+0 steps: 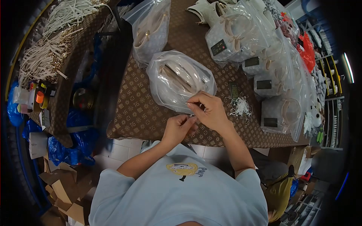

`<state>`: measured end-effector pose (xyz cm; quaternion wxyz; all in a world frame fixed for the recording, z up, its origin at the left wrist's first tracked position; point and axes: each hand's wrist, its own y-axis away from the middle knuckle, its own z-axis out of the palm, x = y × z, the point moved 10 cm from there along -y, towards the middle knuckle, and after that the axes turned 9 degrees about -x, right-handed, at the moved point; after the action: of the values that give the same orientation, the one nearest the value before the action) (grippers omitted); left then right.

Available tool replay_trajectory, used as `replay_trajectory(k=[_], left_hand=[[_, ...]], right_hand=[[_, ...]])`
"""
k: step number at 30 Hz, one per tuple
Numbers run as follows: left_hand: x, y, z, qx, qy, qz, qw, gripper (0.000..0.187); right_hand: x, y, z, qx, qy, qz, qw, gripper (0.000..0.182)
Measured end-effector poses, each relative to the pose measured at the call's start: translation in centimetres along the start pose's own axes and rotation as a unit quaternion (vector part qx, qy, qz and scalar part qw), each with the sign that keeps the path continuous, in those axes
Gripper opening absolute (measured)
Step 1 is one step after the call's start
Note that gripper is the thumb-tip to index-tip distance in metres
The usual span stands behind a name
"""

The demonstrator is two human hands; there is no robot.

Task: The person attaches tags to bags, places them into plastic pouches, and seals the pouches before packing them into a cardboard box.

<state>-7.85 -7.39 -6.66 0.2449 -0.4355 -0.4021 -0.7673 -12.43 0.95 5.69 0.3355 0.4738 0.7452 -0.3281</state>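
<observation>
A handbag in a clear plastic bag [162, 88] lies on the patterned brown tablecloth [139, 116], its pale handle and opening showing through the film. My right hand [212, 113] is at the near edge of this plastic, thumb and forefinger pinched together. Just below and left of it, my left hand [175, 130] is closed too, its thumb against the fingers. Whatever small thing is between the fingertips is too small to make out. Right of my right hand lie a dark green tag [234, 89] and a tangle of white strings [241, 107].
Another plastic-wrapped handbag [151, 39] stands at the back left. Several wrapped bags with dark tags [272, 113] line the table's right side. Pale straps [47, 58] pile on a side table at left, above blue plastic bags [77, 145] and open cardboard boxes [64, 188].
</observation>
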Motion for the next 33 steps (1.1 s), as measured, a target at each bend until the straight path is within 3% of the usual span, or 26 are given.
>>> replay_trajectory(k=[3,4,5,7,10,14,27,33], left_hand=[[1.2,0.1,-0.9,0.014,-0.079,0.088,0.993,0.024],[2.4,0.5,-1.1,0.012,-0.138,0.141,0.98,0.024],[2.7,0.7,-1.7,0.013,-0.14,0.139,0.98,0.024],[5.4,1.9,-1.6,0.031,-0.35,0.173,0.92,0.021],[8.0,3.4,-1.2,0.036,-0.394,0.188,0.899,0.019],[8.1,3.2,-1.9,0.033,-0.361,0.158,0.918,0.015],[10.8,4.3,-1.2,0.069,-0.466,0.262,0.842,0.013],[10.8,4.0,-1.3,0.043,-0.476,0.259,0.839,0.01]], right_hand=[[-0.4,0.5,0.1,-0.043,0.063,0.002,0.997,0.009],[-1.7,0.6,0.5,-0.068,0.085,-0.057,0.992,0.01],[-2.9,1.0,1.0,-0.094,0.106,-0.116,0.983,0.011],[-3.0,1.0,1.0,-0.094,0.129,-0.106,0.981,0.012],[-3.0,0.9,0.5,-0.09,0.144,-0.105,0.98,0.013],[-3.8,0.7,0.5,-0.106,0.12,-0.122,0.98,0.014],[-3.7,0.5,1.0,-0.114,0.164,-0.092,0.976,0.01],[-5.1,1.5,2.1,-0.111,0.273,-0.125,0.947,0.015]])
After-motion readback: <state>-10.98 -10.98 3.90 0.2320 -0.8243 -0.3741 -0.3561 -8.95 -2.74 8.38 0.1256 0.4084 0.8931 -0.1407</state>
